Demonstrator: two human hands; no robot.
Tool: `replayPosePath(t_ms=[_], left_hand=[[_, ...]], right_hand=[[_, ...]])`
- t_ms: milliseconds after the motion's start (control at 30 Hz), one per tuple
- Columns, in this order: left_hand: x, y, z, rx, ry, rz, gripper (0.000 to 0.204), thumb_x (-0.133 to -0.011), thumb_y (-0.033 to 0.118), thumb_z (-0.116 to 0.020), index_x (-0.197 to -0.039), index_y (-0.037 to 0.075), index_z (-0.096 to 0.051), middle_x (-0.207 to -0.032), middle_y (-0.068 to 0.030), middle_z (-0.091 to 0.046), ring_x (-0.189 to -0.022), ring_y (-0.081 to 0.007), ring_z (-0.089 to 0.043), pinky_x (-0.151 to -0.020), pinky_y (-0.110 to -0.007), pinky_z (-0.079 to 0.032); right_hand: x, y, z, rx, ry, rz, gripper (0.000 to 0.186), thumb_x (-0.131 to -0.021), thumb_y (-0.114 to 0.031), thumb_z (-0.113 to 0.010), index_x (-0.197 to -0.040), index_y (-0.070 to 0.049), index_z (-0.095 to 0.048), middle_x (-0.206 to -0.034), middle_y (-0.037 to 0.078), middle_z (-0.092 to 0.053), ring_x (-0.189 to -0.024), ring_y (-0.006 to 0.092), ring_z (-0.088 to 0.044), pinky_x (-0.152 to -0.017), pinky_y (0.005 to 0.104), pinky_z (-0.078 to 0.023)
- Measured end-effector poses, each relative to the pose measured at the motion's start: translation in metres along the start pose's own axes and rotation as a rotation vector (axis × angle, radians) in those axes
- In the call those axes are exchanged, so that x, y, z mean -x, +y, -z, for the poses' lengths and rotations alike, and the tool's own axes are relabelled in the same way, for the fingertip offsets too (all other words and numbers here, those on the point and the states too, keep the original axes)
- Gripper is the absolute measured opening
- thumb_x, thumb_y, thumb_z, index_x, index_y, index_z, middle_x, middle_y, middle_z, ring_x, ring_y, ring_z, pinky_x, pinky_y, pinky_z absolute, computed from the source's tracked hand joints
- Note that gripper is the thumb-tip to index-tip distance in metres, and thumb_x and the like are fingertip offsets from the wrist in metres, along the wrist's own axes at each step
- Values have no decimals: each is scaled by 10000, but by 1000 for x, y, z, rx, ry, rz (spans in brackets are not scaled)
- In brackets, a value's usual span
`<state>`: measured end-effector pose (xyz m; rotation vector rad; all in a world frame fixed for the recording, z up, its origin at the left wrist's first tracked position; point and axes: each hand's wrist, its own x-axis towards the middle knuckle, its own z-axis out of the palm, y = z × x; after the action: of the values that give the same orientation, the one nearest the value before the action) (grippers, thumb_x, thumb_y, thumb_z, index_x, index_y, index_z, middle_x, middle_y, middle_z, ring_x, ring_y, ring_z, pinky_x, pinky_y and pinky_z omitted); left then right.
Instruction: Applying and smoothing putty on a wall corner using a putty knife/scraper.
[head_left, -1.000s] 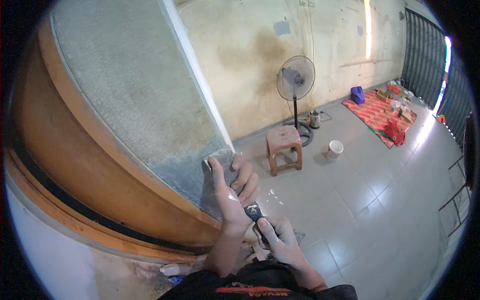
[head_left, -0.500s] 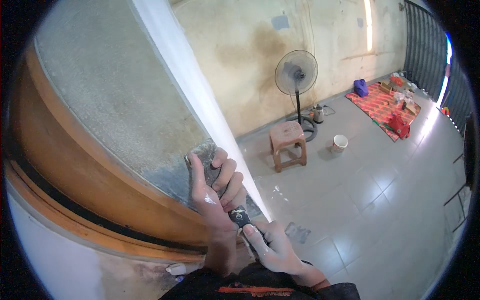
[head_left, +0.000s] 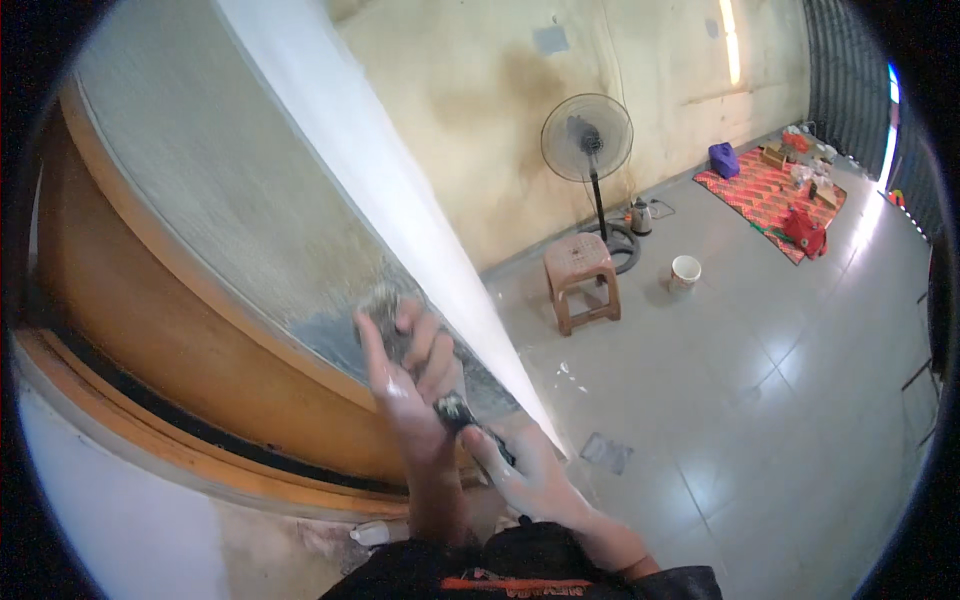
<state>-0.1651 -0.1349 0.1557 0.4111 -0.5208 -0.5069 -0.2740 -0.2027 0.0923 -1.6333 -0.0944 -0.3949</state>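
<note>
The left hand [head_left: 408, 388], slightly blurred, is left of centre, thumb upward, fingers bent opposite. Lower, nearer centre, the right hand [head_left: 518, 468] closes in a grip. The left forearm [head_left: 437, 500] rises steeply; the right forearm [head_left: 603, 535] slants up-left.

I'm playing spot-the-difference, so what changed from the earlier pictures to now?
The left hand, holding a flat plate, and the right hand, holding a black handle, moved left in the picture. The view shifted too, and more of the white strip shows. Nothing was let go or newly grabbed. The stool, fan and bucket kept their spots on the floor.
</note>
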Motion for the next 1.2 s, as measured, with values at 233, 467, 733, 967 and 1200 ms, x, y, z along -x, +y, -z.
replayPosePath(t_ms=[233, 467, 733, 967, 1200], left_hand=[[71, -31, 52, -108, -162, 194, 573, -899, 618, -258, -916, 73, -436, -546, 9, -325, -373, -120, -295, -338, -272, -275], [127, -84, 41, -517, 122, 76, 540, -884, 595, -363, -1000, 77, -460, -666, -25, -413, -568, -139, -433, -503, -285, -381], [199, -59, 56, -266, 459, -132, 315, -965, 383, -385, -814, 109, -419, -578, 52, -319, -430, -46, -285, -423, -184, -246], [238, -79, 44, -156, 484, -213, 390, -951, 453, -366, -819, 90, -428, -572, 5, -374, -429, -81, -377, -439, -197, -338], [162, -64, 9, -1182, 1012, -970, 448, -928, 480, -382, -1011, 55, -498, -984, -136, -563, -1049, -221, -516, -895, -373, -404]], right_hand=[[61, 40, 18, -568, -254, -460, 408, -961, -366, -406, -757, -40, -543, -597, -23, -463, -560, 87, -414, -546, 243, -349], [104, 111, 30, -815, -330, -397, 312, -957, -339, -432, -860, -56, -519, -697, -45, -427, -615, 69, -398, -546, 223, -331], [90, 67, 20, 11, -605, -131, 314, -912, -371, -526, -876, -59, -526, -677, -26, -464, -566, 56, -424, -492, 214, -345], [116, 98, 8, -689, -1148, -735, 386, -948, -413, -429, -702, -117, -458, -591, -63, -374, -450, 63, -297, -415, 216, -228], [53, 58, 28, -641, -642, -565, 384, -957, -457, -359, -752, -138, -421, -602, -59, -348, -491, 61, -309, -442, 230, -250]])
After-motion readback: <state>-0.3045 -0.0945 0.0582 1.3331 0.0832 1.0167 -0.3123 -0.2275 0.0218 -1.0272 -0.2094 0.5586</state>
